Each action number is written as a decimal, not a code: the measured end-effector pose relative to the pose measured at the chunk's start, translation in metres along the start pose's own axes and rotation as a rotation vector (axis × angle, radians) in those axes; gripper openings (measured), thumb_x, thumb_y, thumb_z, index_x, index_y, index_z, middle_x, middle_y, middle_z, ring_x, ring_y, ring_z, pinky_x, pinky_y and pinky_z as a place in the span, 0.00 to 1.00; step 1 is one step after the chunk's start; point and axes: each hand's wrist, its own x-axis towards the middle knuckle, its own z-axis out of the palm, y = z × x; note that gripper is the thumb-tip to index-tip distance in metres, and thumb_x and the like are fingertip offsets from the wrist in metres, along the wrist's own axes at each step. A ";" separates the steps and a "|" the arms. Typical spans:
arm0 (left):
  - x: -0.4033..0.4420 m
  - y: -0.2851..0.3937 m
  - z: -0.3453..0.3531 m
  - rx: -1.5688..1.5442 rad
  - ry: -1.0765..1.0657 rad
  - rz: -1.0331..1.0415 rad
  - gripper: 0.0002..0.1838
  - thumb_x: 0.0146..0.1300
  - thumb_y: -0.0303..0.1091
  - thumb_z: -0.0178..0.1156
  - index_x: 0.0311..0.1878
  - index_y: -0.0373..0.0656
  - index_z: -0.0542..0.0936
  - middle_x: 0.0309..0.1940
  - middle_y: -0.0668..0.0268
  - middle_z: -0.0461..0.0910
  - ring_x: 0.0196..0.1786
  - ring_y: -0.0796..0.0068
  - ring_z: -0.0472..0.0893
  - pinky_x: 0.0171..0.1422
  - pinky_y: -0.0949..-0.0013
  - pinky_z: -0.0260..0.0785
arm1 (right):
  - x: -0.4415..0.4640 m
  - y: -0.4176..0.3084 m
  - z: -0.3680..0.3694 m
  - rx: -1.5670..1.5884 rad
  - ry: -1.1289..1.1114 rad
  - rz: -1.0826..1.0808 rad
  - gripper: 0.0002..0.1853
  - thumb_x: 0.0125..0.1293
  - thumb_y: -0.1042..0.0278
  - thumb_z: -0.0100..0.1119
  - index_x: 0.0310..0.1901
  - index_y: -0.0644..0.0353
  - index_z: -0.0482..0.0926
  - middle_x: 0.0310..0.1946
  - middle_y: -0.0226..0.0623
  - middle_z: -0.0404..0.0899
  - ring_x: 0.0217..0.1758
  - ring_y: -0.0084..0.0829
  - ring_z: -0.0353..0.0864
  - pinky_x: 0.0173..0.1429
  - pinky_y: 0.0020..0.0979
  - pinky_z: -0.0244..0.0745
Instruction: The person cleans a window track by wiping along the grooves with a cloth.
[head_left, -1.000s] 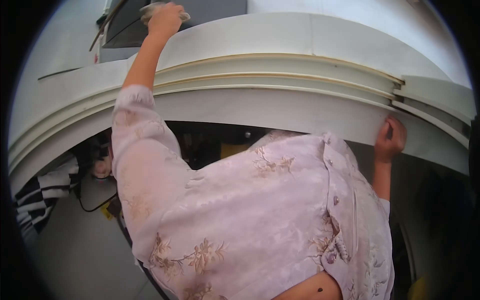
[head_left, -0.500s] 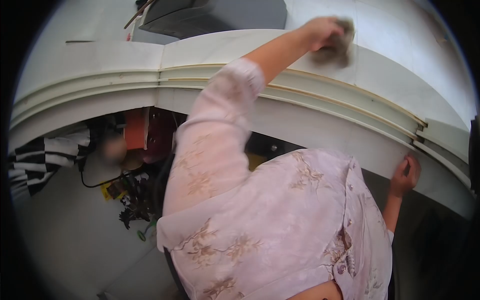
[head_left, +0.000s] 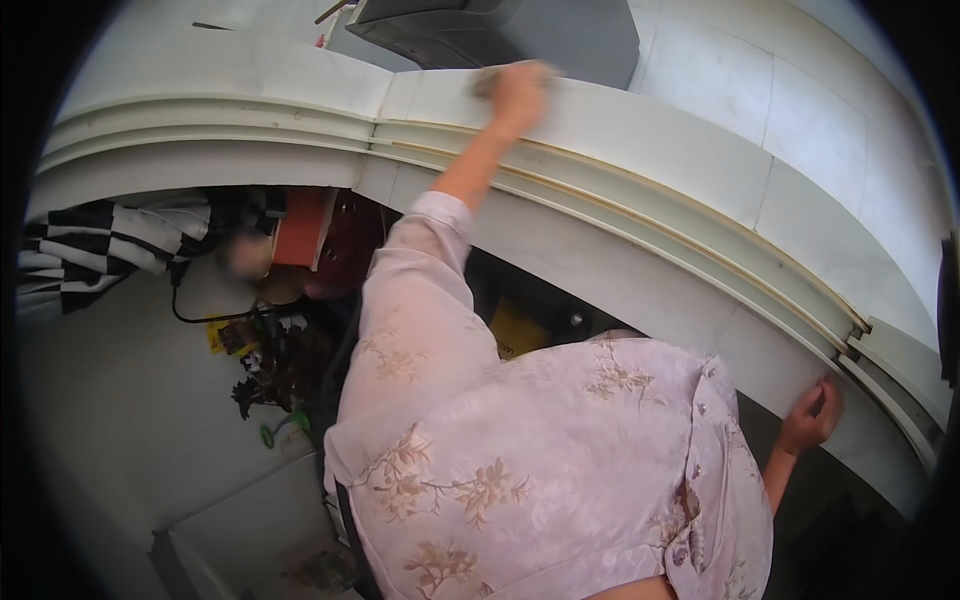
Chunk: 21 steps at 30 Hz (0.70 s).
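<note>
My left hand [head_left: 520, 100], smeared by motion, is closed on a brownish-grey cloth [head_left: 486, 82]. The cloth lies against the pale ledge [head_left: 620, 125], close to its far edge and a joint in the stone. That arm, in a pink flowered sleeve [head_left: 410, 310], reaches across a grooved sliding track [head_left: 650, 195]. At the right, my right hand [head_left: 812, 418] rests by the white front face below the track, its fingers curled in toward the thumb. I see nothing between those fingers.
Beyond the ledge stands a dark grey bulky object [head_left: 510, 35], next to pale tiles [head_left: 740, 90]. Below the ledge at left are a black-and-white checked fabric [head_left: 120, 245], an orange-red box [head_left: 300, 230], a black cable [head_left: 200, 317] and a dark tangled heap [head_left: 280, 375].
My left hand has swept the cloth leftward along the ledge, from over its right-hand part toward the stone joint. My right hand keeps its place on the front face; the view has shifted.
</note>
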 end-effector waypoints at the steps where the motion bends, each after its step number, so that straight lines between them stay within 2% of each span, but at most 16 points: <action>1: 0.001 0.057 0.010 -0.038 0.018 0.177 0.14 0.47 0.24 0.48 0.39 0.39 0.76 0.36 0.52 0.76 0.42 0.53 0.74 0.47 0.58 0.65 | -0.001 0.001 0.000 -0.010 -0.005 0.000 0.04 0.56 0.77 0.51 0.33 0.64 0.75 0.34 0.41 0.76 0.38 0.42 0.74 0.43 0.36 0.69; 2: 0.006 0.097 0.026 -0.065 -0.017 0.341 0.15 0.47 0.22 0.47 0.39 0.39 0.76 0.34 0.54 0.77 0.40 0.58 0.75 0.43 0.62 0.67 | -0.001 0.003 0.000 -0.018 -0.003 -0.011 0.04 0.56 0.77 0.50 0.33 0.63 0.75 0.34 0.42 0.76 0.37 0.42 0.74 0.43 0.36 0.69; 3: 0.022 0.118 0.047 -0.482 -0.447 0.140 0.15 0.50 0.24 0.48 0.42 0.40 0.75 0.34 0.57 0.77 0.39 0.65 0.76 0.40 0.66 0.68 | -0.004 0.005 -0.002 -0.035 -0.003 -0.016 0.04 0.56 0.77 0.50 0.33 0.63 0.75 0.34 0.42 0.76 0.37 0.42 0.74 0.44 0.35 0.69; 4: 0.018 0.159 0.038 -0.942 -0.562 -0.117 0.15 0.53 0.24 0.47 0.45 0.39 0.74 0.34 0.61 0.77 0.40 0.70 0.76 0.41 0.69 0.68 | -0.006 0.005 -0.003 -0.018 -0.008 -0.013 0.05 0.55 0.78 0.51 0.33 0.62 0.75 0.34 0.42 0.76 0.37 0.42 0.74 0.44 0.35 0.69; 6: 0.040 0.184 0.037 -1.384 -0.592 -0.227 0.15 0.54 0.22 0.45 0.45 0.38 0.74 0.36 0.62 0.76 0.41 0.71 0.75 0.45 0.70 0.68 | -0.007 0.010 -0.001 -0.009 -0.001 0.005 0.05 0.54 0.78 0.51 0.33 0.62 0.75 0.33 0.42 0.76 0.37 0.42 0.74 0.44 0.36 0.69; 8: 0.071 0.177 0.061 -1.592 -0.636 -0.157 0.16 0.59 0.21 0.39 0.48 0.38 0.70 0.41 0.59 0.76 0.37 0.72 0.78 0.39 0.70 0.72 | -0.002 -0.001 -0.006 -0.010 -0.015 0.035 0.04 0.53 0.78 0.52 0.32 0.62 0.75 0.33 0.42 0.76 0.37 0.42 0.74 0.44 0.36 0.69; 9: 0.077 0.172 0.040 -1.561 -0.456 -0.198 0.16 0.56 0.19 0.39 0.46 0.37 0.71 0.37 0.60 0.77 0.34 0.73 0.78 0.36 0.71 0.72 | 0.001 -0.003 -0.005 -0.007 0.006 0.019 0.04 0.52 0.78 0.53 0.31 0.62 0.75 0.32 0.41 0.76 0.37 0.41 0.74 0.43 0.35 0.69; 10: 0.062 0.132 -0.006 -1.088 -0.159 -0.075 0.15 0.53 0.22 0.44 0.45 0.36 0.73 0.39 0.62 0.76 0.40 0.71 0.76 0.47 0.70 0.68 | 0.002 -0.005 -0.005 -0.014 0.017 0.017 0.05 0.51 0.78 0.53 0.31 0.61 0.75 0.32 0.40 0.76 0.37 0.41 0.74 0.43 0.35 0.69; 11: 0.055 0.119 -0.029 -0.860 -0.253 -0.073 0.16 0.53 0.21 0.42 0.44 0.38 0.74 0.38 0.64 0.76 0.39 0.72 0.76 0.45 0.70 0.68 | 0.003 -0.008 -0.005 -0.011 0.022 0.019 0.05 0.51 0.78 0.53 0.31 0.61 0.75 0.31 0.40 0.76 0.37 0.41 0.74 0.43 0.35 0.69; 12: 0.051 0.096 -0.035 -0.597 -0.292 0.073 0.17 0.51 0.22 0.41 0.42 0.38 0.75 0.36 0.64 0.76 0.38 0.74 0.76 0.45 0.73 0.67 | 0.003 -0.011 -0.006 -0.030 0.031 0.033 0.05 0.51 0.78 0.53 0.31 0.61 0.75 0.31 0.40 0.76 0.37 0.41 0.74 0.43 0.35 0.69; 14: 0.028 0.094 -0.037 -0.354 -0.705 -0.120 0.16 0.49 0.23 0.43 0.41 0.39 0.76 0.35 0.59 0.76 0.40 0.70 0.75 0.46 0.71 0.66 | 0.004 -0.014 -0.005 -0.023 0.051 0.033 0.05 0.50 0.78 0.54 0.30 0.61 0.75 0.32 0.39 0.77 0.36 0.41 0.74 0.43 0.35 0.69; 16: -0.005 0.118 -0.005 0.042 -0.594 0.361 0.18 0.47 0.23 0.44 0.43 0.43 0.76 0.34 0.54 0.75 0.43 0.63 0.74 0.48 0.66 0.66 | 0.006 -0.017 -0.007 -0.046 0.053 0.030 0.05 0.50 0.79 0.54 0.30 0.60 0.75 0.32 0.38 0.77 0.36 0.41 0.74 0.43 0.35 0.69; 18: -0.003 0.143 0.038 -0.066 -0.334 0.373 0.19 0.47 0.24 0.45 0.44 0.46 0.75 0.33 0.51 0.74 0.46 0.59 0.73 0.49 0.62 0.65 | 0.010 -0.019 -0.006 -0.024 0.060 0.018 0.05 0.49 0.79 0.54 0.30 0.60 0.75 0.32 0.38 0.77 0.36 0.40 0.74 0.43 0.35 0.69; 20: 0.045 0.163 0.073 -0.144 -0.304 0.477 0.19 0.48 0.23 0.45 0.45 0.46 0.75 0.36 0.54 0.75 0.45 0.61 0.73 0.48 0.64 0.66 | 0.007 -0.017 -0.005 -0.033 0.061 0.019 0.05 0.49 0.78 0.54 0.30 0.60 0.75 0.32 0.38 0.77 0.37 0.40 0.74 0.43 0.35 0.69; 21: 0.066 0.172 0.081 -0.548 -0.479 0.186 0.19 0.49 0.22 0.44 0.44 0.46 0.75 0.39 0.55 0.74 0.45 0.61 0.73 0.49 0.65 0.66 | 0.006 -0.017 -0.005 -0.044 0.063 0.019 0.05 0.49 0.78 0.54 0.29 0.60 0.75 0.32 0.38 0.77 0.37 0.40 0.74 0.43 0.35 0.69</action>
